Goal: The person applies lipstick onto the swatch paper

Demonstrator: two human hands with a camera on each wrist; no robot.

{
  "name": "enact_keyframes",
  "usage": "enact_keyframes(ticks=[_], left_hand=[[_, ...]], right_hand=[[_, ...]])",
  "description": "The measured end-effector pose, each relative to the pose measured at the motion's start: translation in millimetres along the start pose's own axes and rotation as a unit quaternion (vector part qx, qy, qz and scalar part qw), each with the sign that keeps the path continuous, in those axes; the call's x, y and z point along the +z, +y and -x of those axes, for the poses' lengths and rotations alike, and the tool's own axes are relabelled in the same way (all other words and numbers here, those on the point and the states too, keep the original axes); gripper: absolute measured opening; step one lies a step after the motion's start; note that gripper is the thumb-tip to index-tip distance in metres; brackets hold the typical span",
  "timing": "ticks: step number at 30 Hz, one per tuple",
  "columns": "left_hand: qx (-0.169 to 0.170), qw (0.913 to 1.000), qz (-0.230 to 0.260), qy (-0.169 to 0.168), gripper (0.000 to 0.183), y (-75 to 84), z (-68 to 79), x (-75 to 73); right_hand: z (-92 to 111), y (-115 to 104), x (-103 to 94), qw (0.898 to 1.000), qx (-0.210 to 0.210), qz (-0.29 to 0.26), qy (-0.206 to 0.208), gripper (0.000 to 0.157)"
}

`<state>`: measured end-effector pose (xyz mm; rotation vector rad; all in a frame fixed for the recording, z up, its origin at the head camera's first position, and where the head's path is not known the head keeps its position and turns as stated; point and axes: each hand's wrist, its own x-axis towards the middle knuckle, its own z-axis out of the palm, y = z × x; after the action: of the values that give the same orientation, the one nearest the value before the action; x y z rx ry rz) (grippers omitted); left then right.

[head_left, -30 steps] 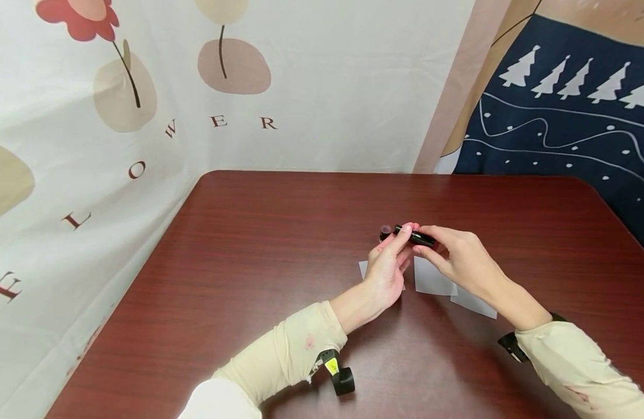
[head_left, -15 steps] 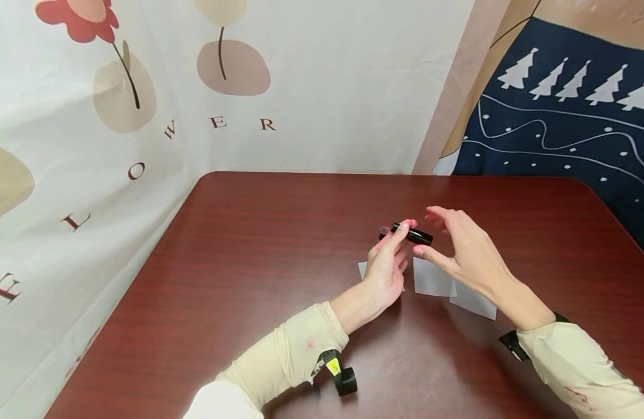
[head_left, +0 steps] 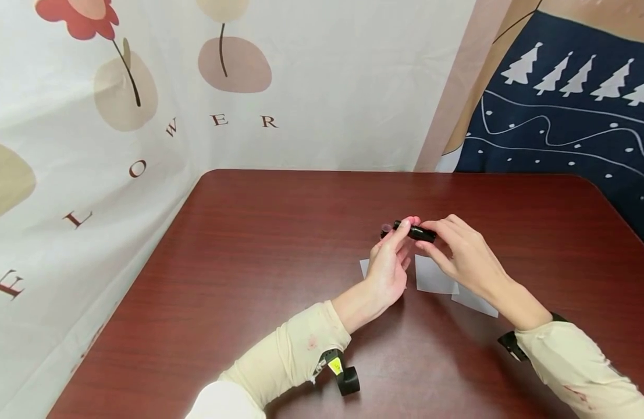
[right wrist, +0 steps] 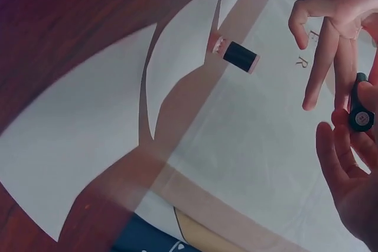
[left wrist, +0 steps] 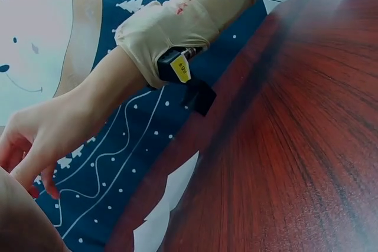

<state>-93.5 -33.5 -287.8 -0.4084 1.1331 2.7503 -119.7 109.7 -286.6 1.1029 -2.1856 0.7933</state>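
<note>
In the head view, my left hand (head_left: pixel 387 270) pinches a slim black lipstick tube (head_left: pixel 422 233) near its left end. My right hand (head_left: pixel 468 256) has thumb and fingertips around the tube's right end. The right wrist view shows the tube's round base, with a small label, facing that camera between the fingers of both hands. Just beyond the left hand on the table stands a small black cylinder with a clear part (right wrist: pixel 239 56), partly hidden in the head view. In the left wrist view the tube is out of sight.
Several white paper pieces (head_left: pixel 436 276) lie on the dark red table (head_left: pixel 280 233) below the hands, one partly behind the left hand. Printed cloths (head_left: pixel 342 87) hang along the table's far and left sides. A black wrist camera (head_left: pixel 348 380) juts from the left sleeve.
Half a second ago my right hand had opened away from the tube's end; now its fingers are back around it. My left hand keeps its pinch nearly in place.
</note>
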Motion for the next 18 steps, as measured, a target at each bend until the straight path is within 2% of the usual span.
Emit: enact_keyframes(ticks=[2, 6, 9, 11, 14, 18], left_hand=[[0.001, 1.0, 0.001, -0.001, 0.022, -0.2, 0.0, 0.5], [-0.004, 1.0, -0.003, 0.004, 0.022, -1.4, 0.1, 0.5], [-0.003, 0.9999, -0.002, 0.011, 0.025, -1.0, -0.1, 0.3], [-0.005, 0.9999, 0.002, 0.015, 0.027, -0.3, -0.3, 0.4], [-0.007, 0.9997, 0.01, 0.02, 0.025, 0.2, -0.5, 1.1], [-0.009, 0.9997, 0.01, 0.021, 0.02, -0.2, 0.2, 2.3]], right_hand=[[0, 0, -0.9, 1.0, 0.011, -0.001, -0.007, 0.031], [0, -1, -5.8, 0.998, 0.045, 0.024, -0.029, 0.041], [-4, -1, -10.6, 0.998, 0.052, 0.039, -0.016, 0.049], [-7, -1, -12.7, 0.998, 0.041, 0.046, -0.007, 0.058], [-11, 0, -11.0, 0.998, 0.004, 0.059, -0.004, 0.064], [-7, 0, -4.1, 0.998, -0.027, 0.062, -0.012, 0.054]])
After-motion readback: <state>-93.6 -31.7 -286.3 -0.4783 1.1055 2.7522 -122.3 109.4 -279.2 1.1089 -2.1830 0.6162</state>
